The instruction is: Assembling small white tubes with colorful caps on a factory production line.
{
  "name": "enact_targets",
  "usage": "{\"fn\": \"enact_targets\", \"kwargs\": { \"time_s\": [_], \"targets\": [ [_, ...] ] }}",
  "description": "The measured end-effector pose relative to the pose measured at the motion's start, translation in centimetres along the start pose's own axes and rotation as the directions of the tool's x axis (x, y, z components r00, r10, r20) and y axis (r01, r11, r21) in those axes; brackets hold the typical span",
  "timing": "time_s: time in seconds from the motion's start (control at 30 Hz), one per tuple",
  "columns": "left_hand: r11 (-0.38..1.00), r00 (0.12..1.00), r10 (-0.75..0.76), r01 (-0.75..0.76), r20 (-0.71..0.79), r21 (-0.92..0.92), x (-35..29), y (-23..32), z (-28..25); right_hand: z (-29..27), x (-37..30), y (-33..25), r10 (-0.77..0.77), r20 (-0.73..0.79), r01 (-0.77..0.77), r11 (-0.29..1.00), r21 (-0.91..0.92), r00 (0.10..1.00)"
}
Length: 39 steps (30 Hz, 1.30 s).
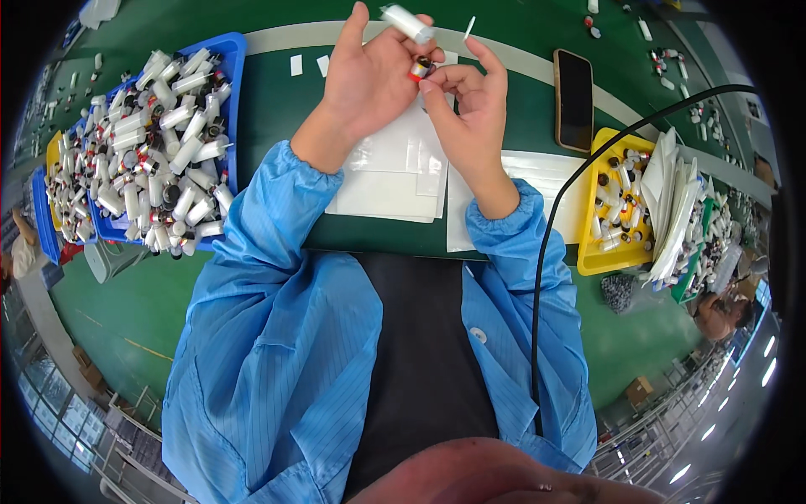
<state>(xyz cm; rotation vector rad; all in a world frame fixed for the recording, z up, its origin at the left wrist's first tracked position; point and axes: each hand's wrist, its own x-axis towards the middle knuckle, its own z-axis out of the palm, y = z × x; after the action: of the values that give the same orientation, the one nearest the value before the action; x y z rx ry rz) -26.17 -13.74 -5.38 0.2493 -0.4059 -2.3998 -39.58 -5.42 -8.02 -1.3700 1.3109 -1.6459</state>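
Note:
My left hand (365, 88) is turned palm up, with its thumb stretched out to the side. A white cylindrical bottle (406, 23) lies tilted across its fingers, which are partly hidden behind it. Just below, a small red, black and yellow cylinder (420, 69) sits where both hands meet. My right hand (470, 109) pinches it by the red end between thumb and bent fingers. A thin white strip (469, 28) stands at the tip of my raised right index finger; I cannot tell whether it is stuck there. White sheets (386, 193) lie beneath both hands.
A blue tray (238, 92) heaped with white bottles stands at the left. To the right are a phone (573, 99), a black cable (550, 227) and a yellow tray (588, 260) of small bottles, with white sheets (663, 193) beside it. Small white rectangles (296, 65) lie on the green table.

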Motion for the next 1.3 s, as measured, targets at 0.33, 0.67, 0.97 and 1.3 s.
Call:
{"fn": "enact_targets", "kwargs": {
  "time_s": [0.33,0.67,0.97,1.3],
  "targets": [
    [0.910,0.986,0.160,-0.162,0.037,0.382,0.6,-1.4,-1.1,-0.3,0.2,1.3,-0.093,-0.098,0.085,0.993,-0.078,0.991],
    [0.688,0.998,-0.064,0.025,0.026,0.725,0.6,1.1,-1.7,-1.5,0.7,0.1,-0.117,0.000,0.116,0.986,-0.116,0.993],
    [0.681,0.990,0.142,-0.104,0.009,0.724,1.0,0.0,-1.6,-1.6,0.9,1.2,-0.056,-0.023,0.055,0.997,-0.049,0.998],
    [0.684,0.995,0.088,-0.091,0.042,0.724,0.5,0.4,-1.2,-4.2,2.1,-1.2,0.306,0.085,-0.310,0.830,0.463,0.948]
  ]
}}
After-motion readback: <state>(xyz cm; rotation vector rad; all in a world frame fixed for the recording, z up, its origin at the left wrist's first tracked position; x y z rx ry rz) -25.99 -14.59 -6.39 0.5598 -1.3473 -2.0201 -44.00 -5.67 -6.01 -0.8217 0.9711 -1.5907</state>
